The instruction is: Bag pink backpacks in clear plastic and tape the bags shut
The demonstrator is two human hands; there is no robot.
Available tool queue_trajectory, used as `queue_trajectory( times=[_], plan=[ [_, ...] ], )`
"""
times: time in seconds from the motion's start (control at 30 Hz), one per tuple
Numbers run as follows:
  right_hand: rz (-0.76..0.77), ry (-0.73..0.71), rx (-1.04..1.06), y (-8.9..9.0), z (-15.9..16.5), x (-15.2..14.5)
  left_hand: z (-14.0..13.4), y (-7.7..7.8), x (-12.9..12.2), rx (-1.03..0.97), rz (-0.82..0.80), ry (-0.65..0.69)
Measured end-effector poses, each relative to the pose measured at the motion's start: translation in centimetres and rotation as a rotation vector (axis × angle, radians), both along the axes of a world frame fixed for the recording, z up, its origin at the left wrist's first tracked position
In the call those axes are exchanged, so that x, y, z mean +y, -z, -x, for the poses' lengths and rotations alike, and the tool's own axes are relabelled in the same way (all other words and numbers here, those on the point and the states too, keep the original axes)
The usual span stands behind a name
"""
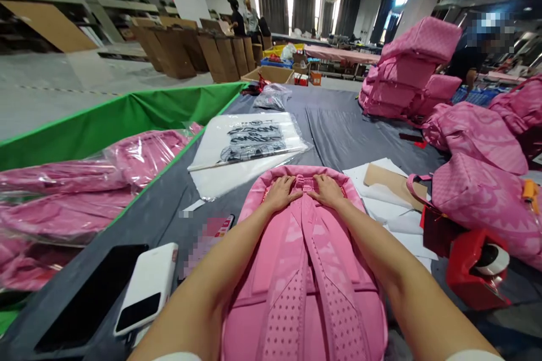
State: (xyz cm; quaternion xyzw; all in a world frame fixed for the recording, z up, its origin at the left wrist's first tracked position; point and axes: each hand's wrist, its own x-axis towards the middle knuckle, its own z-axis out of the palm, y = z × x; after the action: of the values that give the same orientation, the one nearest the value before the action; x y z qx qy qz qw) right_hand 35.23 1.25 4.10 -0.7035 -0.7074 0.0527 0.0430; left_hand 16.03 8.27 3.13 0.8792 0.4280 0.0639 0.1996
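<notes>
A pink backpack [283, 271] lies in front of me on the dark table cover, its back panel and two shoulder straps facing up. My left hand [282, 193] rests on its upper left part, beside the buckle [305, 183]. On the other side of that buckle, my right hand [327, 190] presses on the upper right part. Both hands have their fingers stretched over the fabric and thumbs pointing inward toward the strap tops. Neither hand visibly grips anything; the fingertips are partly hard to make out.
To the left, a green-edged bin [139, 107] holds plastic-wrapped pink bags. A white power bank [148, 287] lies near a black phone-like slab [91, 293]. Printed plastic bags [254, 146] lie ahead. Right are papers [381, 192], a red tape dispenser [476, 271] and stacked pink backpacks [406, 73].
</notes>
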Motion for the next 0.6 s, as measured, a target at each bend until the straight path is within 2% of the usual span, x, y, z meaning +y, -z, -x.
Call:
queue_trajectory(
  times=[0.07,0.17,0.27,0.33,0.4,0.5,0.6],
  plan=[
    [-0.022,0.014,-0.007,0.4,0.1,0.9,-0.2,-1.1,-0.2,-0.007,0.039,0.007],
    [-0.071,0.042,-0.022,1.7,0.3,1.2,-0.5,-2.3,-3.0,-0.001,0.074,-0.036],
    [-0.137,0.083,-0.042,2.7,0.9,1.2,-1.6,-2.4,-6.3,0.148,0.142,0.009],
    [-0.185,0.097,-0.063,2.7,1.5,1.1,-2.3,-1.9,-7.4,0.227,0.156,0.017],
    [-0.208,0.064,-0.090,1.9,1.6,0.8,-2.5,-1.0,-7.6,0.209,0.108,-0.008],
    [-0.165,-0.032,-0.129,-0.6,0.1,0.4,-2.2,0.7,-7.6,0.113,-0.015,-0.043],
    [-0.069,0.037,-0.153,-3.5,-3.3,1.1,-2.0,2.3,-8.0,0.045,-0.132,-0.106]
  ],
)
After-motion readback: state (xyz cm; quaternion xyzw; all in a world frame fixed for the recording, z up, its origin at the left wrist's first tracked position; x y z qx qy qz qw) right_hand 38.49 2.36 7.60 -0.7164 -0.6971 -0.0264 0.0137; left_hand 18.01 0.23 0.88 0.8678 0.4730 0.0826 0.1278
